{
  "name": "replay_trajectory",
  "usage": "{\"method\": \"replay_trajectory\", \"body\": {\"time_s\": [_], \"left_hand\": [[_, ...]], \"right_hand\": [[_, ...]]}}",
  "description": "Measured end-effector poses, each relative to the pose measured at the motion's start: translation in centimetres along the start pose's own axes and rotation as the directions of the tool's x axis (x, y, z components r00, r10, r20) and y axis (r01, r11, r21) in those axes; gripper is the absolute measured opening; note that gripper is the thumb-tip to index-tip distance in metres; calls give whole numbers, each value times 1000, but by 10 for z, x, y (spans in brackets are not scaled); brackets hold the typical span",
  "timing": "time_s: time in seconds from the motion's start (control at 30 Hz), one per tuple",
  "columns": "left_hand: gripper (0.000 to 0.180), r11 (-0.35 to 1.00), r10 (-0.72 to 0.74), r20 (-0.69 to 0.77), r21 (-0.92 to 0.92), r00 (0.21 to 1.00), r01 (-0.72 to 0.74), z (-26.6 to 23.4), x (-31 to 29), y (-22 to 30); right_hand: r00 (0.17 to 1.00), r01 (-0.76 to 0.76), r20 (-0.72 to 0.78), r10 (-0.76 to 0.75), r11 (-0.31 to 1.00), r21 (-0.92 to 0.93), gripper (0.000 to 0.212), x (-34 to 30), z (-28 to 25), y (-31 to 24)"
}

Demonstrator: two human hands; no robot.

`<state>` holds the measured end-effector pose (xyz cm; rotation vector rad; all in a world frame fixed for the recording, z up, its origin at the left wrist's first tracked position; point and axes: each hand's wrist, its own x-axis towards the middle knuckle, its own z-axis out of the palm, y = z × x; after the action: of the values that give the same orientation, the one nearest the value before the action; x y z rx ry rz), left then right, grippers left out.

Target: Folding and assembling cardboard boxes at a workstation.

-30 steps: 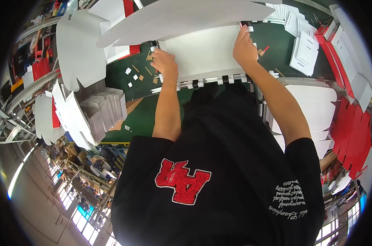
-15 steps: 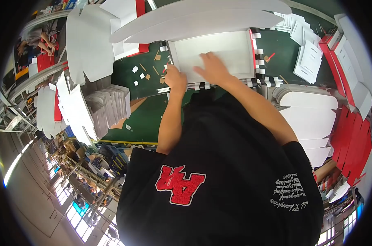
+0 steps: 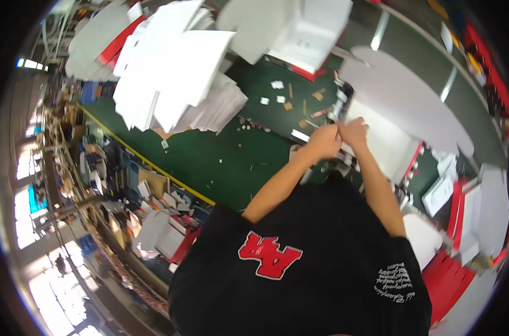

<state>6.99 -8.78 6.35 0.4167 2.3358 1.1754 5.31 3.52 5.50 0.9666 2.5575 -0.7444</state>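
My left hand (image 3: 325,142) and right hand (image 3: 356,134) meet at the left end of the open white carton (image 3: 386,137) on the green desk (image 3: 268,118). My fingers are curled; I can't tell what they pinch. It looks light, stiffish, easily creased, best held by its walls.

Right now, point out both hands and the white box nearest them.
Left hand (image 3: 324,142), head view: back of hand.
Right hand (image 3: 353,134), head view: back of hand.
White box (image 3: 386,138), head view: bare inside floor.
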Motion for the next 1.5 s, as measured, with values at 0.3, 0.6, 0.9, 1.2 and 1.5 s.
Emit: {"method": "replay_trajectory", "body": {"time_s": [0.3, 0.6, 0.9, 1.2, 1.5], "left_hand": [[16, 923, -308, -706, -383, 638, 21, -120, -167, -56], [42, 910, -38, -965, -141, -261, 390, -256, -229, -109], [48, 756, -293, -947, -315, -133, 574, -379, -244, -116], [45, 732, -387, -738, -610, 553, -302, -309, -374, -123], [37, 397, -580, -721, -656, 379, -642, -275, -265, -27]], "right_hand": [[155, 986, -444, -883, 168, 11, 64, -108, -29, -288], [522, 808, 96, -847, 455, -374, 82, -131, -14, -333], [354, 911, -270, -895, 396, -120, 79, -169, 1, -257], [297, 429, 626, -721, 687, 586, 29, -143, -58, -184], [627, 353, 115, -770, 413, 840, 78, -91, -123, -81]]}}
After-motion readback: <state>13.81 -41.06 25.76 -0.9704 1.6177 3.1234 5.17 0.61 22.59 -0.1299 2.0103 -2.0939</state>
